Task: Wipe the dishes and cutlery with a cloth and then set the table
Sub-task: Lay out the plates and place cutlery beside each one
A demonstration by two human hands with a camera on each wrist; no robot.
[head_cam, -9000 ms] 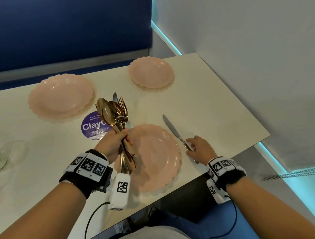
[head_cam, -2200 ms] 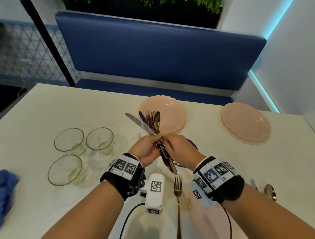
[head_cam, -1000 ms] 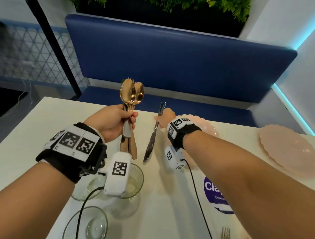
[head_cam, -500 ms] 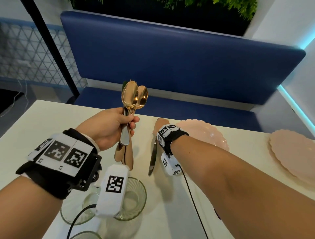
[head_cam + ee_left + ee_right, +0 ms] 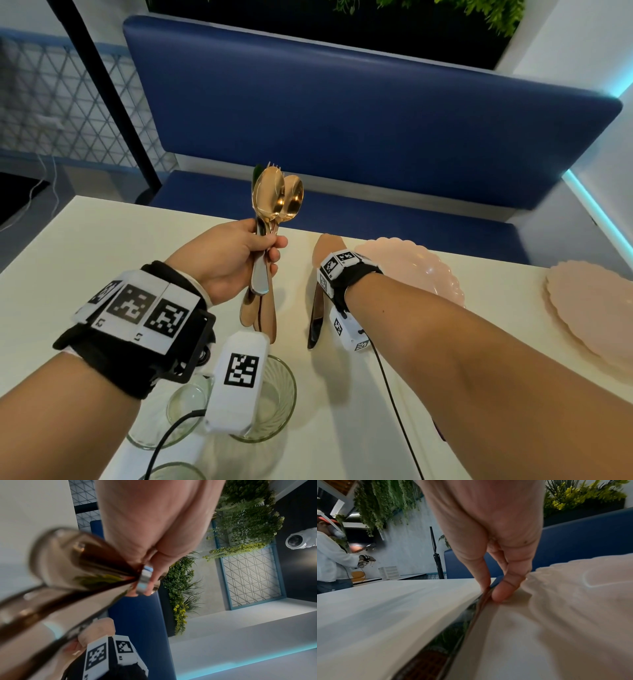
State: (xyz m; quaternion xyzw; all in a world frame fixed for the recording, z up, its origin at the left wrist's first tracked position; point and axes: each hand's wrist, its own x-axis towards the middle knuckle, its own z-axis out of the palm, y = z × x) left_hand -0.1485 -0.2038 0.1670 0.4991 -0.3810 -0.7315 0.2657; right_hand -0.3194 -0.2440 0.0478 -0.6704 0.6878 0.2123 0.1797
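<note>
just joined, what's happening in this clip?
A person is setting a table. The left hand holds a bunch of gold cutlery upright above the table: two spoons and at least one fork show. The right hand pinches a knife and is laying it on the table just left of a pink plate. A second pink plate sits further right, and glass bowls are near the left wrist.

No readable text, brand or number appears anywhere; only black-and-white square code patterns stand on the white wrist-band tags [image 5: 144,310] and the white wrist camera housing [image 5: 241,370].
</note>
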